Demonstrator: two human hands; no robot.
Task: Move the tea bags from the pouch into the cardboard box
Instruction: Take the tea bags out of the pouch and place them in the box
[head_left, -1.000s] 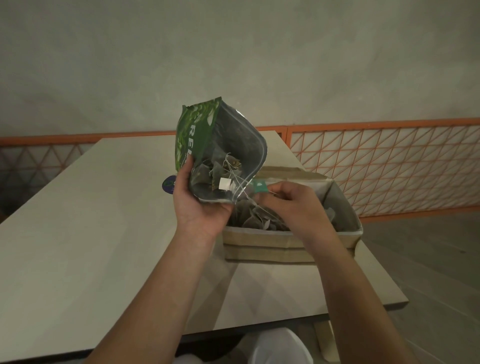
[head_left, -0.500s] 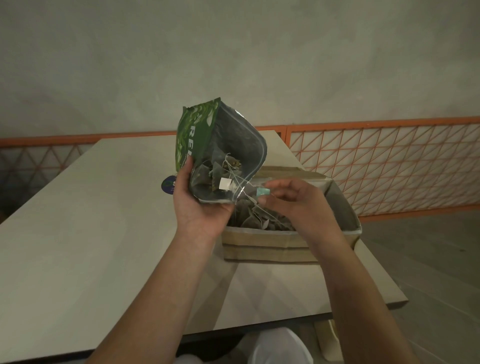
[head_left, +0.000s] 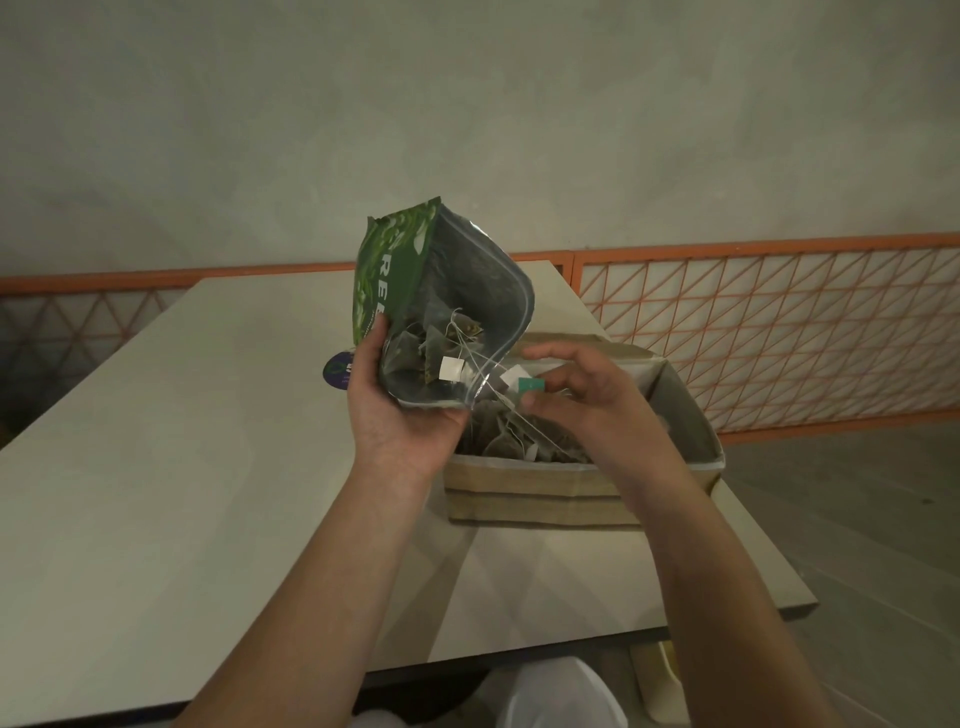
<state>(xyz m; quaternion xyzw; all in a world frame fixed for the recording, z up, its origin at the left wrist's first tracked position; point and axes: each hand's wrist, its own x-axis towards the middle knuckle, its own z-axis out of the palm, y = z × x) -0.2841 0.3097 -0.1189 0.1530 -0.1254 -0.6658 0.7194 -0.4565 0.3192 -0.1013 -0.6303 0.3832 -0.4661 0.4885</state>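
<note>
My left hand (head_left: 402, 421) grips a green zip pouch (head_left: 415, 280) from below, tilted with its open mouth facing me and to the right. Inside lie several pyramid tea bags (head_left: 431, 343) with strings and a white tag (head_left: 451, 370). My right hand (head_left: 576, 395) sits just right of the pouch mouth, over the cardboard box (head_left: 545, 493), fingers pinching a teal tag (head_left: 531, 385) whose string runs down toward the box. Several tea bags (head_left: 514, 441) lie in the box, partly hidden by my right hand.
The box stands near the right edge of a long pale table (head_left: 156, 467). A dark round sticker or lid (head_left: 336, 369) lies behind my left hand. An orange lattice fence (head_left: 779, 332) runs behind the table. White fabric (head_left: 561, 696) shows below the table's front edge.
My right hand has lifted slightly and moved the teal tag a little up and right of the pouch mouth. The pouch and left hand have stayed in place.
</note>
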